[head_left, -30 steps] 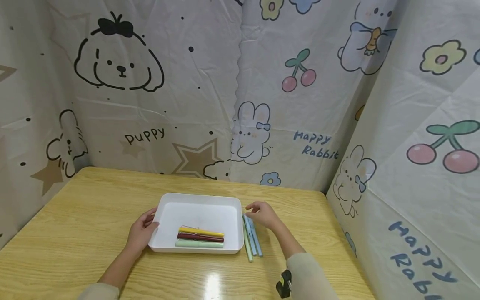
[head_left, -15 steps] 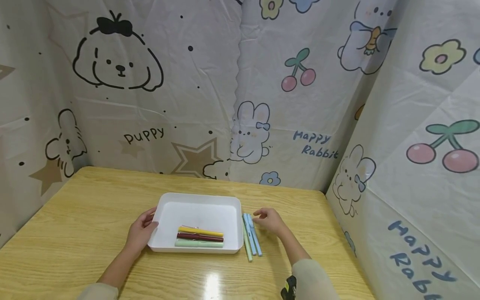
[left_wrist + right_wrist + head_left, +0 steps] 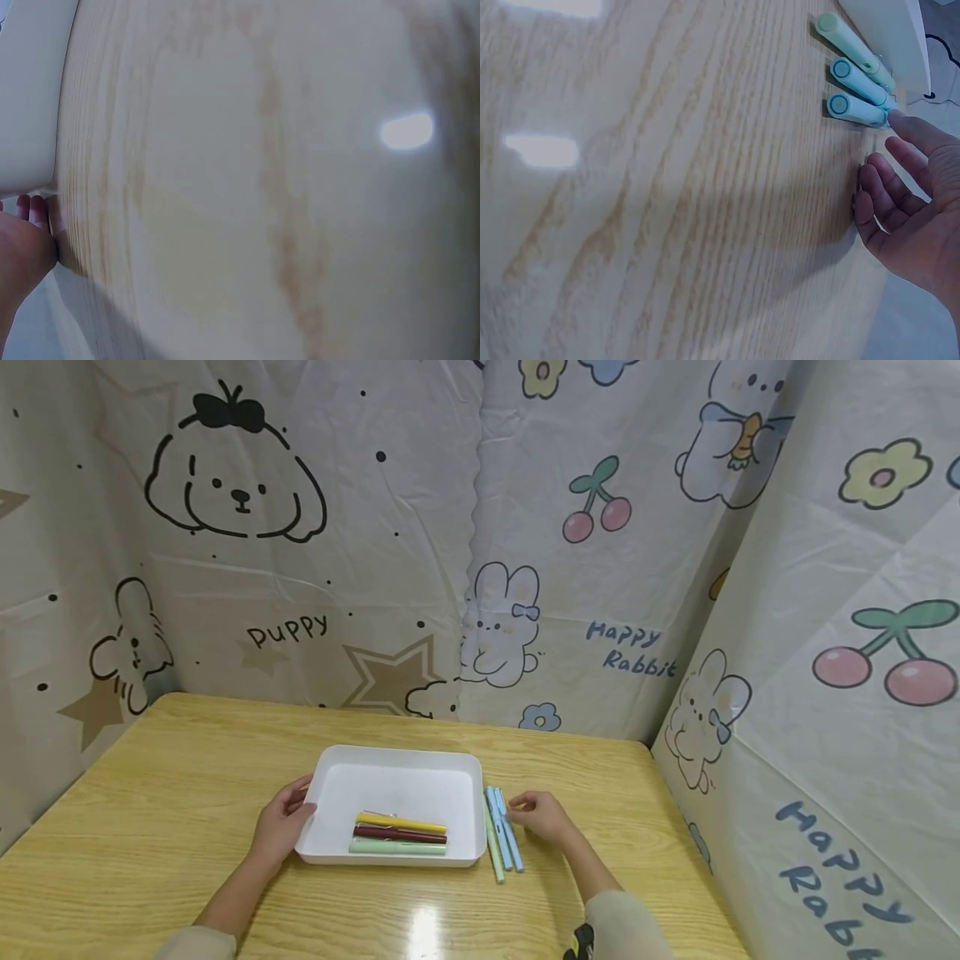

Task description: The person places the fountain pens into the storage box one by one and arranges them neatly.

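Note:
My left hand [image 3: 279, 827] holds the left rim of a white tray [image 3: 405, 783], thumb over the edge and fingers outside. The left wrist view catches only the hand's edge [image 3: 24, 251] beneath the tray wall [image 3: 28, 97]. In the tray lie a yellow pen [image 3: 412, 824], a dark red pen [image 3: 401, 834] and a light green pen [image 3: 397, 847]. Along its right side, another green pen [image 3: 495, 853] and two blue pens [image 3: 513, 845] lie side by side. My right hand [image 3: 543, 816] is beside the outer blue pen [image 3: 853, 109], fingers loosely bent, thumb tip right at it.
The wooden table [image 3: 187, 793] runs back to a printed cloth [image 3: 405, 568] hung behind it. A second cloth side [image 3: 825, 735] closes off the right. Light glares off the table's front [image 3: 424, 931].
My right hand has moved right and toward me, from above the tops of the blue pens to the outer one's right side. The left hand and tray stay put.

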Tool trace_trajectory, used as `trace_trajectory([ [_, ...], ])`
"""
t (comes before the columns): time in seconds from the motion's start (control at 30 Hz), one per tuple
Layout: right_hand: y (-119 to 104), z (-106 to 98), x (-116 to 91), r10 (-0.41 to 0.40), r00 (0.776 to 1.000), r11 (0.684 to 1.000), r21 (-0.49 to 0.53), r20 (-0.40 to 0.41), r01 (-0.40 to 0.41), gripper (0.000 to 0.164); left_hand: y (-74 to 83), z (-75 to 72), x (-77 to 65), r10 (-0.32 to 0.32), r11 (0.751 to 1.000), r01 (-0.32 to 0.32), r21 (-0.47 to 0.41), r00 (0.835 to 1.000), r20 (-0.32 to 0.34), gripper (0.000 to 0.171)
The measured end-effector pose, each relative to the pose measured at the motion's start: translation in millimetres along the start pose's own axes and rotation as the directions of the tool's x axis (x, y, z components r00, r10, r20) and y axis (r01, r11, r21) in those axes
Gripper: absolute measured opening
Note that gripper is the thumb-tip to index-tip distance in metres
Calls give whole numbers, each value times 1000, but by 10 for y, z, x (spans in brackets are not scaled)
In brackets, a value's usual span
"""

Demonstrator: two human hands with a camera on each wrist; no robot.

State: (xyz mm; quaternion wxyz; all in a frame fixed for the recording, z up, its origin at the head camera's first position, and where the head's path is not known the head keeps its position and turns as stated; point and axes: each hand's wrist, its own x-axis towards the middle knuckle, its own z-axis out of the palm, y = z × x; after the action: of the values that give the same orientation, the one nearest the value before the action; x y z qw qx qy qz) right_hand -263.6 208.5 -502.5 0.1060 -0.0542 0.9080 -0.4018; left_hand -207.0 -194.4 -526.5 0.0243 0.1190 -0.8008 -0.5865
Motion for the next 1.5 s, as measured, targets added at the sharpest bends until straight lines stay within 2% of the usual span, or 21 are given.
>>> trace_trajectory([
  [0.2,25,32,-5,-3,1000,1000,19,21,3,30,-15,0,5,1,1000,-1,1,1000,-3,50],
  [0.53,-6,31,-23,2,1000,999,-46,17,-1,31,-18,8,3,1,1000,-1,16,1000,-9,48],
  [0.8,-48,14,-32,-13,1000,996,-84,-16,12,27,-6,4,2,2,1000,-2,2,1000,-1,48],
  [1.0,-77,36,-23,4,999,992,-129,-41,-10,26,-7,0,-2,8,1000,-8,-7,1000,1,49],
  [1.5,-3,36,22,14,998,991,-136,-58,-22,24,-20,2,8,8,1000,-8,-7,1000,-3,49],
])
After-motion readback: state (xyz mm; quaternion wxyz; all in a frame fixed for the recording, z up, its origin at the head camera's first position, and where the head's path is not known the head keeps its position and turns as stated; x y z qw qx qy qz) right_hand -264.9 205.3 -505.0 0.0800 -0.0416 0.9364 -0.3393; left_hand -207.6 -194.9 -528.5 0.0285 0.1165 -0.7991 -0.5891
